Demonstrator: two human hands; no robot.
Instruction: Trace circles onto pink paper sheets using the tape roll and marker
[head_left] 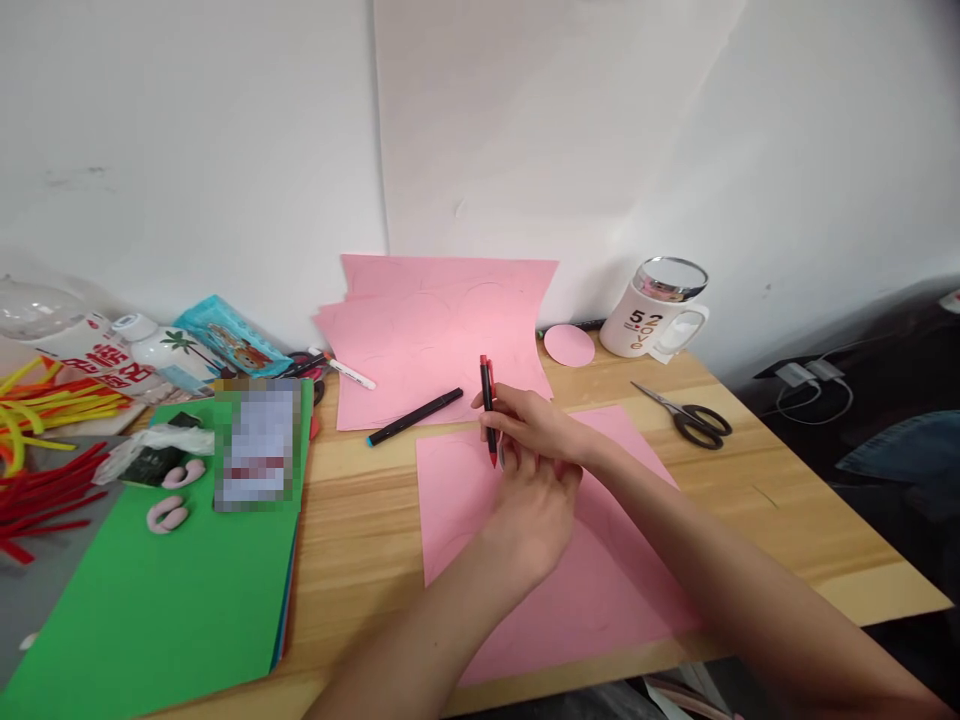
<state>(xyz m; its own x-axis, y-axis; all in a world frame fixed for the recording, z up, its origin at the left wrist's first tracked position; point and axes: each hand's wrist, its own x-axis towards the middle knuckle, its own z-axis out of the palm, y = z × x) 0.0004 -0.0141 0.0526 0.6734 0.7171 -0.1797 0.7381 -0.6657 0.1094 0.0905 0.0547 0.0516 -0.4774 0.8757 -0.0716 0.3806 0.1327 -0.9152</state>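
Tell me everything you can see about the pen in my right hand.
The pen is slim, black and plastic-looking, with a red top, red clip and red tip. The right hand grips it tip down over the pink sheet under the hands. Whether the tip touches paper is unclear.

Right hand (534,420) in a pinch just beyond the left hand (534,515), bare forearms (431,620) converging.

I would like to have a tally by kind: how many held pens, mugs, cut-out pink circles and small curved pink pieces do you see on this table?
Held pens: 1, the pen in the right hand
Mugs: 1
Cut-out pink circles: 1
Curved pink pieces: 2
Total: 5
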